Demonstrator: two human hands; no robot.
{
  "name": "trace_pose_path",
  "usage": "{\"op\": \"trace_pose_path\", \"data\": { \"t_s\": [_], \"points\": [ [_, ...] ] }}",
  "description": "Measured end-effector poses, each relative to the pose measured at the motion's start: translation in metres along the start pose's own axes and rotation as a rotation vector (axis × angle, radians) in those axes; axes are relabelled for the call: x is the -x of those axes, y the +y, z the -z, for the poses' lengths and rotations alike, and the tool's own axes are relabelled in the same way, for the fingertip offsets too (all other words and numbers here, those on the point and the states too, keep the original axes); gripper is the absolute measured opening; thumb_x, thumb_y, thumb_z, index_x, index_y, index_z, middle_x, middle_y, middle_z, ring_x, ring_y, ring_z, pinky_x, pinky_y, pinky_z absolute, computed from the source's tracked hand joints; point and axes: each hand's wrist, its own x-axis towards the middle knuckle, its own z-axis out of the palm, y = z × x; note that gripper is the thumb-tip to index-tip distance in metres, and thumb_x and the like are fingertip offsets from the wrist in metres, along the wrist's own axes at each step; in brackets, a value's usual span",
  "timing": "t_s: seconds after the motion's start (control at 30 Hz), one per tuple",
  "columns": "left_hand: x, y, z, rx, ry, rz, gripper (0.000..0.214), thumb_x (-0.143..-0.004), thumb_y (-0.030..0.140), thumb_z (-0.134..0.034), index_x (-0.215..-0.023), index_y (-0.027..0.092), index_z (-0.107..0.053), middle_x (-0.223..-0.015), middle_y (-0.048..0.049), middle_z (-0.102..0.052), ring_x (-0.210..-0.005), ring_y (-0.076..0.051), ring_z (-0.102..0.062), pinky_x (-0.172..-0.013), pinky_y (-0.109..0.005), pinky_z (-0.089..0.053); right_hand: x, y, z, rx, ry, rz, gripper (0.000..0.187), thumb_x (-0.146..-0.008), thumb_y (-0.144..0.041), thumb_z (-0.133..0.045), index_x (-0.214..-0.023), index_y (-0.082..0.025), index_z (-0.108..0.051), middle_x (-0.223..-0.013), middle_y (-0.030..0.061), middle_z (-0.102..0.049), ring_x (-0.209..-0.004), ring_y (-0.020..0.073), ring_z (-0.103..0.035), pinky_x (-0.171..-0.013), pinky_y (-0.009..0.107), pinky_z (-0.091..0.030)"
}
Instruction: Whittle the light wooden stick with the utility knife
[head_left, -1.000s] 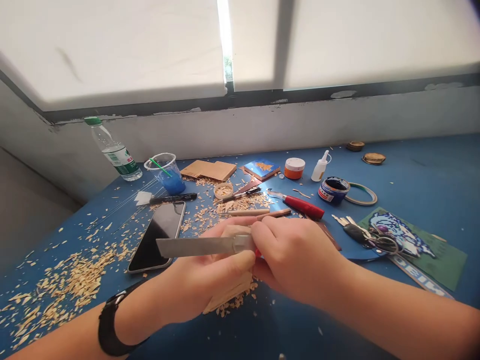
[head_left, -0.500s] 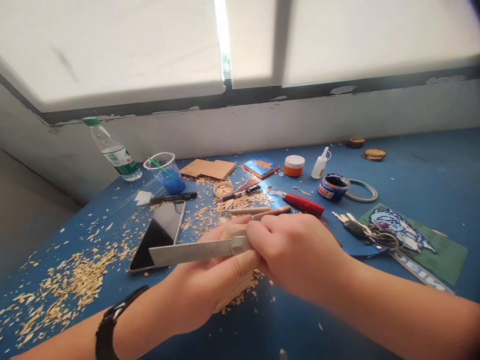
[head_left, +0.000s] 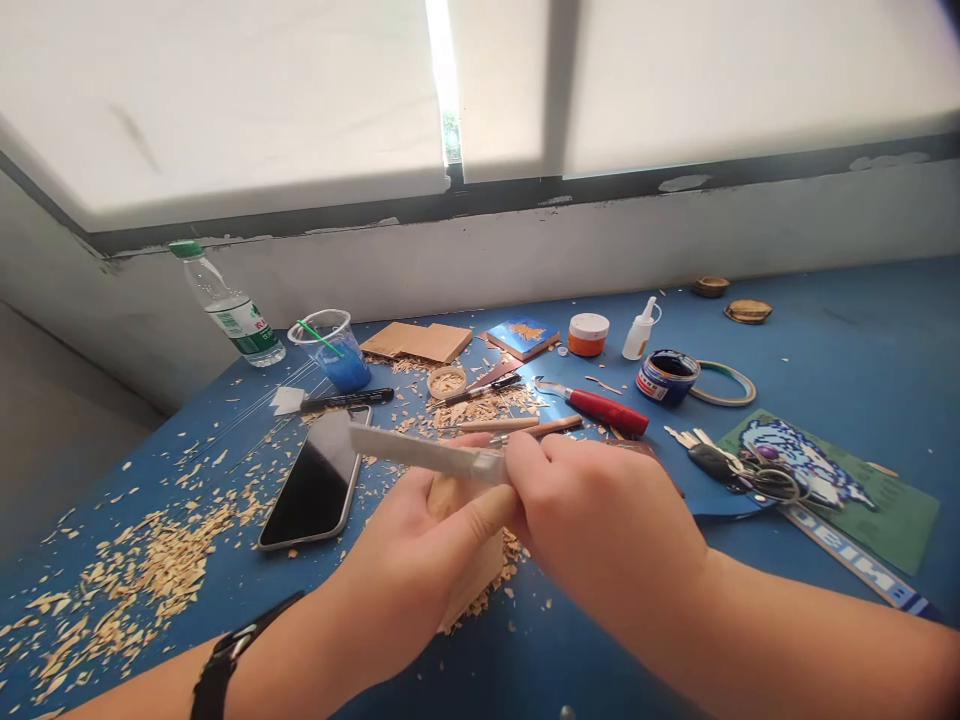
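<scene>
My left hand [head_left: 420,550] is wrapped round a pale piece of wood [head_left: 476,580], with much of the wood hidden behind the fingers. In my right hand [head_left: 600,510] is a knife [head_left: 420,452], its handle covered by the closed fist. The flat blade points left over my left hand, somewhat blurred. My left thumb reaches across to the base of the knife, close against my right fingers. Wood shavings [head_left: 176,560] lie on the blue table around and below the hands.
A phone [head_left: 311,500] lies left of my hands. Beyond them are a red-handled hook knife [head_left: 607,410], a cup of blue liquid [head_left: 345,365], a water bottle [head_left: 238,320], an open paint jar [head_left: 667,378] and a squeeze bottle [head_left: 639,335]. Keys [head_left: 720,465] lie at right.
The knife blade has swung up and its tip has shifted right, away from over the phone. My right hand has turned slightly; my left hand still grips the wood.
</scene>
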Motion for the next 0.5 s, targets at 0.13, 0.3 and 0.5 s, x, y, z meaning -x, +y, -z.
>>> {"op": "trace_pose_path", "data": {
  "t_s": [0.13, 0.3, 0.5],
  "points": [
    [0.001, 0.0, -0.002, -0.033, 0.014, -0.007, 0.034, -0.1, 0.041, -0.066, -0.132, 0.034, -0.068, -0.136, -0.0013, -0.07, -0.125, -0.025, -0.065, -0.101, -0.03, -0.057, -0.002, 0.004, 0.003, -0.044, -0.029, 0.032, 0.012, -0.076, -0.016, -0.071, -0.077, -0.02, -0.059, -0.063, 0.001, -0.064, -0.049, 0.0206, -0.058, -0.047, 0.03, -0.012],
    [0.004, 0.007, 0.01, -0.339, -0.043, -0.128, 0.025, -0.099, 0.038, -0.065, -0.123, 0.034, -0.072, -0.137, -0.0022, -0.069, -0.128, -0.027, -0.063, -0.105, -0.033, -0.055, -0.001, 0.01, -0.001, -0.189, -0.015, 0.216, 0.012, -0.078, -0.019, -0.073, -0.082, -0.02, -0.062, -0.07, 0.0018, -0.066, -0.059, 0.0214, -0.06, -0.05, 0.032, -0.019],
    [0.004, 0.012, 0.027, -0.633, -0.211, -0.292, 0.037, -0.096, 0.023, -0.065, -0.131, 0.034, -0.071, -0.129, -0.0034, -0.072, -0.14, -0.034, -0.052, -0.124, -0.046, -0.037, 0.001, 0.009, 0.003, -0.274, -0.13, 0.275, 0.017, -0.075, -0.014, -0.072, -0.088, -0.02, -0.062, -0.073, 0.0004, -0.068, -0.058, 0.0202, -0.06, -0.05, 0.033, -0.021]
  ]
}}
